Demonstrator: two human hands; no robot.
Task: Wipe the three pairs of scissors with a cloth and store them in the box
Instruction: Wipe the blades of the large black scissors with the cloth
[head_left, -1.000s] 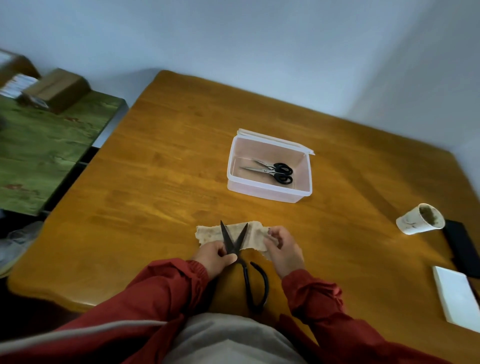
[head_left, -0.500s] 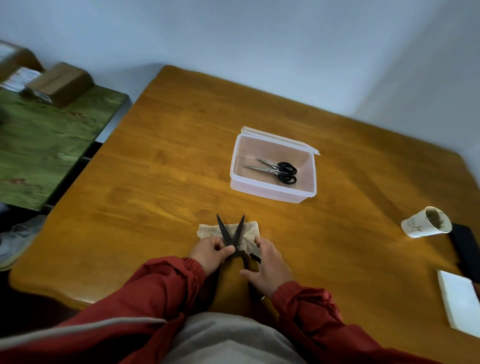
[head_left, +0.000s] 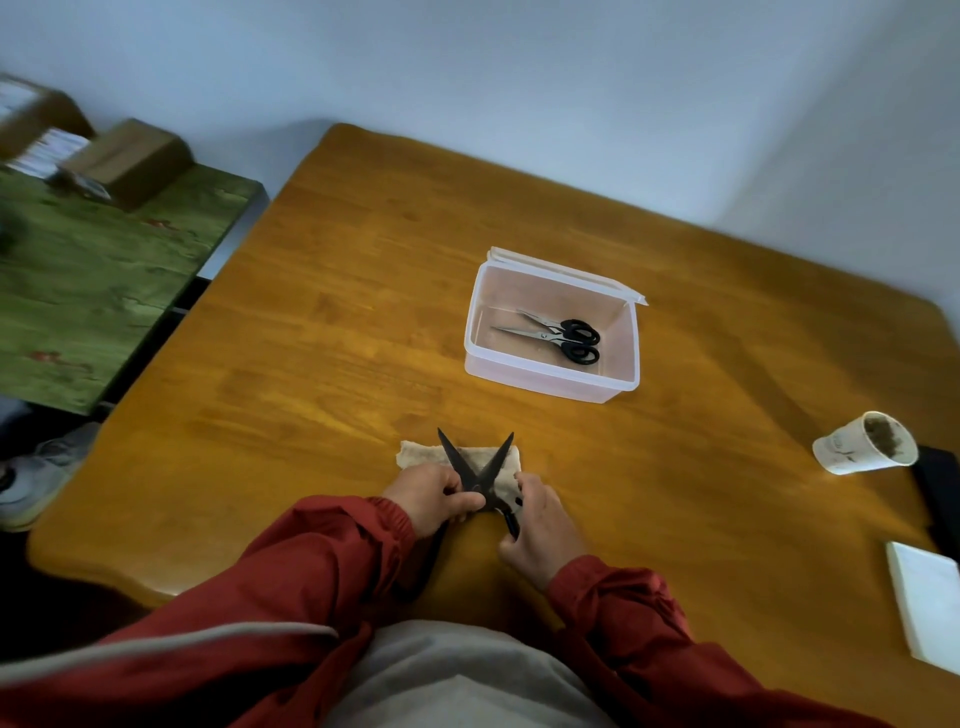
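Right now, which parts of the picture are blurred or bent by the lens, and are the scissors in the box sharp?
Head view: the cardboard boxes far left are smeared by motion blur; the wide lens bows the table edges; the scissors in the box are fairly sharp, as are the black scissors over the cloth.

we're looking at both arms in a deep red jacket: the left sleeve (head_left: 311, 561) wide and crumpled into soft folds, the right sleeve (head_left: 623, 608) the same red, with a slight sheen like thin shell fabric. each one ends in a gathered elastic cuff, the left cuff (head_left: 395, 514) and the right cuff (head_left: 566, 577) both puckered at the wrist. a pale grey stripe (head_left: 171, 644) runs along the left sleeve, low in view. between the arms sits a plain grey garment (head_left: 457, 675). the left hand (head_left: 434, 493) and right hand (head_left: 537, 530) are bare.
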